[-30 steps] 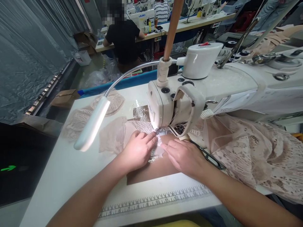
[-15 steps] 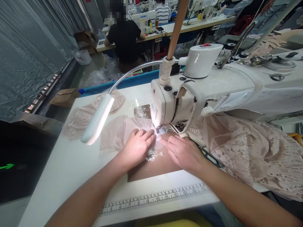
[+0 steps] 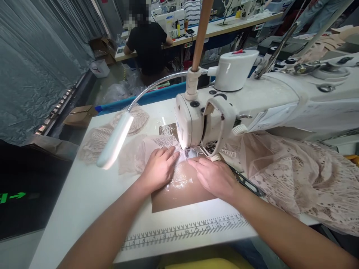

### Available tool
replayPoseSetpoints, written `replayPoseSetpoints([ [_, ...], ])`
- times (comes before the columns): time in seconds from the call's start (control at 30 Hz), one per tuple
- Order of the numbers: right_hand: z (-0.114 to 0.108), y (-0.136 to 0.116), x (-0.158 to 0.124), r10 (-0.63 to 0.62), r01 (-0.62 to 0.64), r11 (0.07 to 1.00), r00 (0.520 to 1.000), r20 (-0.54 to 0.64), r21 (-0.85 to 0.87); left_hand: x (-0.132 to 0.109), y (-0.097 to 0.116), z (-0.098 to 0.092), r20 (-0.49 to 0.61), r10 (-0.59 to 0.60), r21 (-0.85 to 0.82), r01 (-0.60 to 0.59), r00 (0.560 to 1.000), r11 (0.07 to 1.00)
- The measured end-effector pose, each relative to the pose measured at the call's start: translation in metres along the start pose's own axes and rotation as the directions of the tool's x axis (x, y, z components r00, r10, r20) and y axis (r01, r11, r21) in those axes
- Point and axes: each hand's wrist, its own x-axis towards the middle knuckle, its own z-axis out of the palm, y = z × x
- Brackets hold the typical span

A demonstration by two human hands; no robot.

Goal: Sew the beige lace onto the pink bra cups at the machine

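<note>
A piece of pale pink lace and mesh fabric (image 3: 137, 155) runs under the head of a white sewing machine (image 3: 190, 121). My left hand (image 3: 159, 168) lies on this fabric just left of the needle area, fingers stretched out and pressed down on it. To the right of the needle, my right hand (image 3: 214, 175) rests on the brown sheet (image 3: 185, 198), its foremost fingertips close to the presser foot. Its fingers lie forward, some slightly bent, and nothing shows in them. Both thumbs are mostly hidden.
A lamp (image 3: 115, 141) on a bendable neck lights the needle area. Bunched lace (image 3: 297, 179) lies to the right, more lace pieces (image 3: 98, 144) at left. Near the front edge runs a printed ruler (image 3: 185, 233). A co-worker (image 3: 147, 45) sits beyond the table.
The pink fabric between my hands has moved in toward the needle, baring more of the brown sheet. My left hand has shifted slightly away from me. The view has moved a little.
</note>
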Motion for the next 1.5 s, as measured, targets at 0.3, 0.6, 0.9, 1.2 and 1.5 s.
replayPoseSetpoints([
  [0.3, -0.007, -0.005, 0.001, -0.003, 0.003, 1.0, 1.0, 0.028, 0.005, -0.003, -0.005, 0.002, -0.113, -0.1, -0.195, 0.077, 0.989, 0.978],
  [0.6, -0.05, 0.013, -0.042, 0.233, -0.141, 0.931, 0.941, 0.247, -0.337, -0.023, -0.018, -0.018, 0.012, -0.162, -0.55, 0.142, 0.987, 0.823],
  [0.9, -0.026, 0.032, -0.063, 0.177, -0.107, 0.882, 0.978, 0.113, -0.459, -0.042, 0.041, -0.055, 0.17, 0.229, -0.78, -0.011, 0.959, 0.625],
  [1.2, -0.029, 0.044, -0.07, 0.068, -0.102, 0.94, 0.991, -0.113, -0.325, -0.027, -0.006, -0.035, 0.27, -0.434, -0.696, 0.485, 0.86, 0.529],
  [1.5, -0.05, 0.022, -0.074, -0.003, 0.017, 0.966, 0.998, -0.057, 0.256, -0.025, 0.004, -0.026, 0.373, -0.309, -0.889, 0.432, 0.875, 0.149],
])
